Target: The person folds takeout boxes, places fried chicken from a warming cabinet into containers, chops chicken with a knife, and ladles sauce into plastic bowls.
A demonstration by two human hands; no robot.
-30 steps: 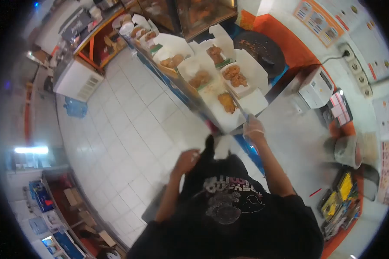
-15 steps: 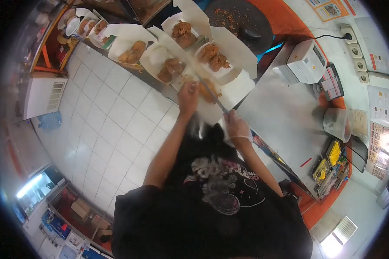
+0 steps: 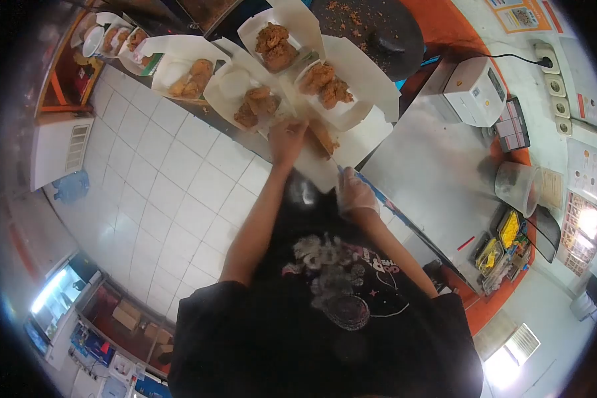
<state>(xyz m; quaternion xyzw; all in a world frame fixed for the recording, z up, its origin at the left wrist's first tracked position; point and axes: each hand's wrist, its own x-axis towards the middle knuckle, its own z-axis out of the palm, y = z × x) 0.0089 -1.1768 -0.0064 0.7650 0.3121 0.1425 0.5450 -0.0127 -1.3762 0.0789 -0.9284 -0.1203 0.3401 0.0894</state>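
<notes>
My right hand (image 3: 356, 192), in a clear glove, is closed round the handle of a knife (image 3: 333, 158). Its thin blade points up and left, along a golden-brown fried piece (image 3: 322, 136) on a pale board (image 3: 318, 174). At the left of that piece is my left hand (image 3: 287, 141), fingers curled, their tips close to the blade's far end. Whatever they pinch is hidden. Just beyond my hands stand open cardboard boxes with fried chicken: one box (image 3: 220, 89) at the left, another (image 3: 361, 63) at the right, and one (image 3: 249, 28) farther back.
A further box (image 3: 158, 78) with fried pieces stands at the far left. Behind lies a dark round tray (image 3: 395, 20) with crumbs. On the metal counter (image 3: 421, 179) at right are a white printer (image 3: 471, 93), a clear tub (image 3: 514, 186) and yellow packets (image 3: 509, 229). Tiled floor (image 3: 172, 179) is at left.
My right hand has shifted slightly left and down with the knife, and less of the blade shows. My left fingers have come nearer the fried piece. The view has shifted slightly.
</notes>
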